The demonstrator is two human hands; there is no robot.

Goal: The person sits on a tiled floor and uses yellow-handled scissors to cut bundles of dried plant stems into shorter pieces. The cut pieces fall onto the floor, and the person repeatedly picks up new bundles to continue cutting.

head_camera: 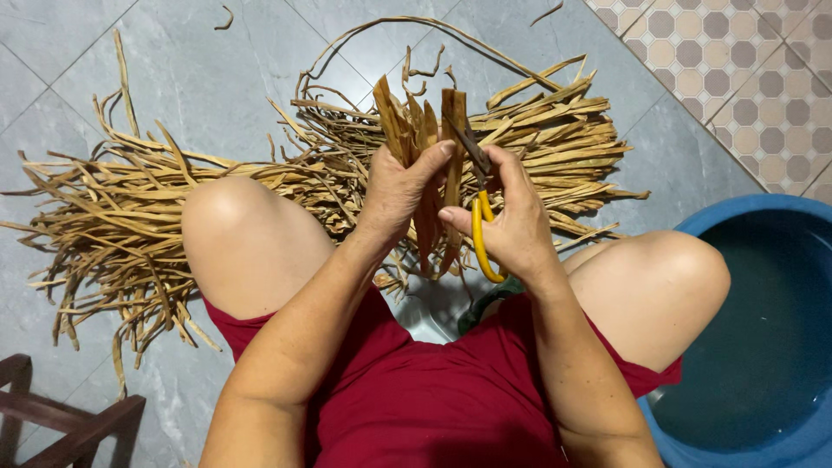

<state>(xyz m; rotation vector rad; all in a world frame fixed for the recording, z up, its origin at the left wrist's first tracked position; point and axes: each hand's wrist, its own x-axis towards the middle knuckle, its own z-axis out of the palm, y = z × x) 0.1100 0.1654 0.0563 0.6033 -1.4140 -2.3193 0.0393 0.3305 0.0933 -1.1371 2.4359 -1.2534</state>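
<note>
Red shorts and bare knees nearest us; both hands work a bunch of strips above the lap.

Our left hand is clamped around a small bundle of dry tan fibre strips, held upright between the knees, long axis running away from us, cut ends pointing up toward the far floor. Our right hand sits just beside it, closed through the loops of yellow-handled scissors; dark blades angle up and left onto the rightmost strip of the bundle. We can't tell how far the blades are parted. Hands are close together, thumbs nearly meeting, left one nearer the bundle. Large loose pile of matching strips lies crosswise on the grey tiled floor beyond the knees. Blue plastic basin sits right, dark wooden stool corner lower left.
</note>
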